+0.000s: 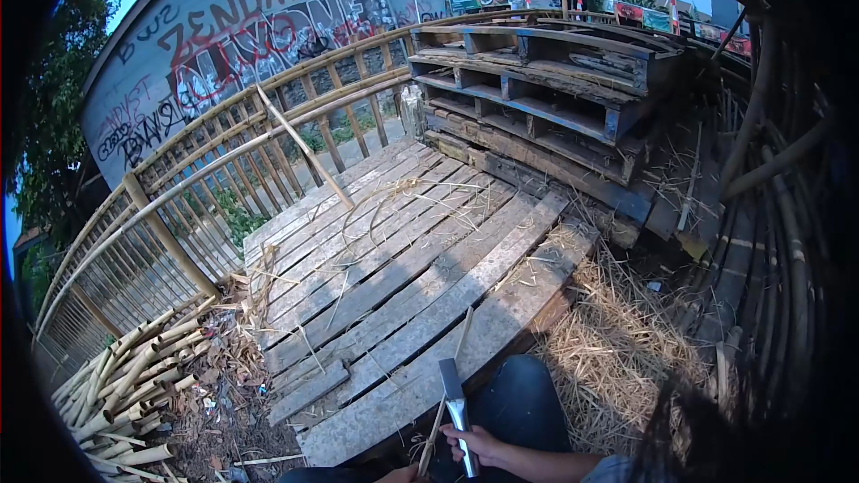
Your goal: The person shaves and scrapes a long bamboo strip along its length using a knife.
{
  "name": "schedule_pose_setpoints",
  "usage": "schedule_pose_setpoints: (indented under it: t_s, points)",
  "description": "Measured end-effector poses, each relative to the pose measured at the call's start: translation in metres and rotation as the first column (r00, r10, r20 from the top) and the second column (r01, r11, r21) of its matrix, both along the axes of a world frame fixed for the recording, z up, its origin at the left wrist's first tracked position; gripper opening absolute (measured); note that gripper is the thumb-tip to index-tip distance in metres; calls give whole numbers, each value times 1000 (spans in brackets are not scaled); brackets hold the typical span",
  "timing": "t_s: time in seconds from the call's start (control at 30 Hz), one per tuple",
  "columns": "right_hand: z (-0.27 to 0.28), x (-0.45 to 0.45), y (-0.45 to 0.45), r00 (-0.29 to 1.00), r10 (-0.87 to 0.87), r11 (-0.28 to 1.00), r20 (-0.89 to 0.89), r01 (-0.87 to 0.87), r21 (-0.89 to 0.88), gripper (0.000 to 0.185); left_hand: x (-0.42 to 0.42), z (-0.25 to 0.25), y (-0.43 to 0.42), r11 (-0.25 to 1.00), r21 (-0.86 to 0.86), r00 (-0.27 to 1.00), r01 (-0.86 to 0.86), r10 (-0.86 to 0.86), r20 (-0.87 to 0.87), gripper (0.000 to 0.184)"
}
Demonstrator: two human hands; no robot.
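Observation:
Near the bottom edge, my right hand (476,447) is closed around a broad flat tool (455,400). It looks like a blade, dark and square at the upper end and shiny silver below; its exact kind is unclear. A thin bamboo strip (463,340) runs beside the tool, its upper part over the wooden slatted platform (403,277). The lower end of the strip meets my left hand (400,475), closed at the frame's bottom edge and mostly cut off.
Cut bamboo pieces (134,385) lie at the lower left. Worn pallets (537,80) are stacked behind the platform, and a bamboo fence (259,143) curves along the left. Straw-like shavings (617,340) cover the ground at right, near long dark poles (792,215).

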State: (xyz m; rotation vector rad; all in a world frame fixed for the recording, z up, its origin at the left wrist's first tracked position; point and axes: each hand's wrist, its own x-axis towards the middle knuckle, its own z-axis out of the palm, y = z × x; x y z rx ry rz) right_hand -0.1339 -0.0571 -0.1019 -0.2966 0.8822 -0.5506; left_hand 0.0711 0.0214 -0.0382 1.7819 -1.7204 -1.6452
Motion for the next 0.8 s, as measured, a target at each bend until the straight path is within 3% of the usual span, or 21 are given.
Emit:
schedule_pose_setpoints:
  t_s: [0.13,0.2,0.3,0.5,0.67,0.8]
  points:
    - [4,6,1,982,-16,1000,190,12,21,30,15,11,-9,990,-18,990,137,-137,25,12]
    - [-2,15,0,976,-67,998,210,67,4,36,25,15,-11,944,-162,951,286,-258,172,13]
    - [12,29,0,981,-132,991,141,133,1,38,28,26,-14,946,-53,946,320,-315,80,14]
    - [4,36,8,975,-140,990,171,142,0,24,32,47,-7,957,-110,959,270,-257,119,28]
    - [-3,35,9,980,-178,982,90,183,-49,26,41,96,-1,838,-525,970,147,-17,243,41]
    - [-7,39,13,973,-208,977,100,212,-29,27,5,74,13,842,-435,907,319,-138,398,42]
